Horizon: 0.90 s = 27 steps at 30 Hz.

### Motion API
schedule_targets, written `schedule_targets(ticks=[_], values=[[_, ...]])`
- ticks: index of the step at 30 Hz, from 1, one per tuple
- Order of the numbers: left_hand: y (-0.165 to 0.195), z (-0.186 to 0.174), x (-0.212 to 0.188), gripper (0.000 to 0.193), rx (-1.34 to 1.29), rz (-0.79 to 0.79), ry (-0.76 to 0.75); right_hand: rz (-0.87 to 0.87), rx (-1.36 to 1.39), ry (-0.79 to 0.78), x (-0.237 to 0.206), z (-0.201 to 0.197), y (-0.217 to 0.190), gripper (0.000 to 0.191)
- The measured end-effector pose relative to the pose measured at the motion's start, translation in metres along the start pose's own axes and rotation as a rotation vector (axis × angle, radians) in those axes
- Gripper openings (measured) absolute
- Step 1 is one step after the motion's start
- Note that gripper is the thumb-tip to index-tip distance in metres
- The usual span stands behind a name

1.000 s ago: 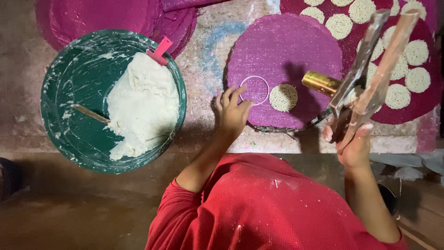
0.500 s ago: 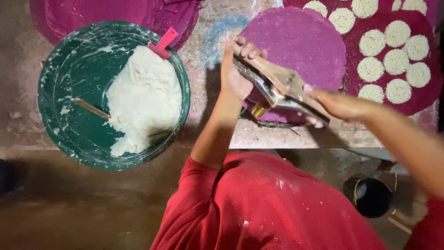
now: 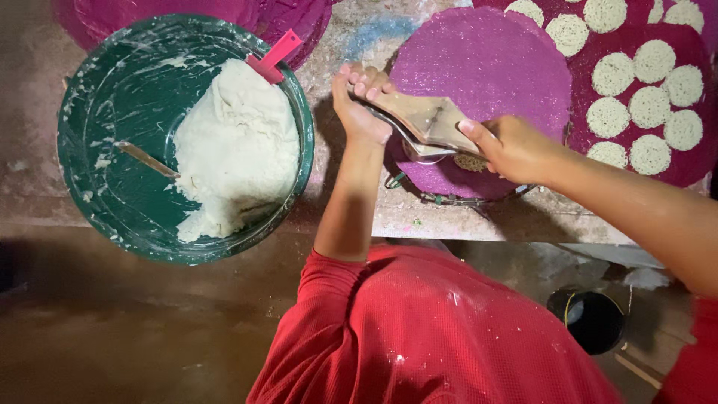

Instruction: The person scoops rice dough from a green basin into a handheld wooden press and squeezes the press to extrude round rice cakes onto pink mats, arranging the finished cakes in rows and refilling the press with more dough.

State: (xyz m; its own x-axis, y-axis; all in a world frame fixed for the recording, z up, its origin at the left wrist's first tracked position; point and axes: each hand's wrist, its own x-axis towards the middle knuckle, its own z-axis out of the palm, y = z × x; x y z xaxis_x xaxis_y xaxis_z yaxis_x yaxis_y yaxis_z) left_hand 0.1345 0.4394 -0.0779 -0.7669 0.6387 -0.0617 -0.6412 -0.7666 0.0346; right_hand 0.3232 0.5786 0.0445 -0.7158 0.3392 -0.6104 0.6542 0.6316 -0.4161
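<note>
My left hand (image 3: 360, 105) grips the left end of a wooden hand press (image 3: 419, 120), and my right hand (image 3: 512, 146) grips its right end. The press is held level over the near part of a round purple mat (image 3: 486, 67). A brass barrel under the press is mostly hidden; a bit of white dough (image 3: 471, 162) shows beneath it on the mat. A green basin (image 3: 97, 150) at the left holds a large lump of white dough (image 3: 235, 146).
A pink scraper (image 3: 277, 54) leans on the basin's rim and a wooden stick (image 3: 146, 158) lies inside it. A darker mat (image 3: 695, 161) at the right carries several round white dough discs (image 3: 649, 155). More pink mats (image 3: 149, 15) lie at the top left. A black pot (image 3: 591, 318) stands on the floor.
My right hand brought the press down from upright at the right and laid it flat over the purple mat. My left hand took hold of its other end. The small dough disc is now covered.
</note>
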Motion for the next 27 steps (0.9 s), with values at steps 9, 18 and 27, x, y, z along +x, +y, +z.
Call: schedule_targets(ticks=[9, 18, 27], values=[[-0.04, 0.008, 0.019, 0.027, -0.022, 0.021, 0.043, -0.036, -0.224, 0.203, -0.003, -0.019, 0.015, 0.065], [-0.004, 0.013, 0.02, 0.027, 0.113, 0.093, 0.077, -0.137, -0.185, 0.269, 0.023, 0.023, 0.023, 0.077], [-0.053, 0.034, 0.018, 0.031, 0.086, -0.015, 0.118, 0.094, -0.282, 0.16, -0.01, -0.046, 0.038, 0.084]])
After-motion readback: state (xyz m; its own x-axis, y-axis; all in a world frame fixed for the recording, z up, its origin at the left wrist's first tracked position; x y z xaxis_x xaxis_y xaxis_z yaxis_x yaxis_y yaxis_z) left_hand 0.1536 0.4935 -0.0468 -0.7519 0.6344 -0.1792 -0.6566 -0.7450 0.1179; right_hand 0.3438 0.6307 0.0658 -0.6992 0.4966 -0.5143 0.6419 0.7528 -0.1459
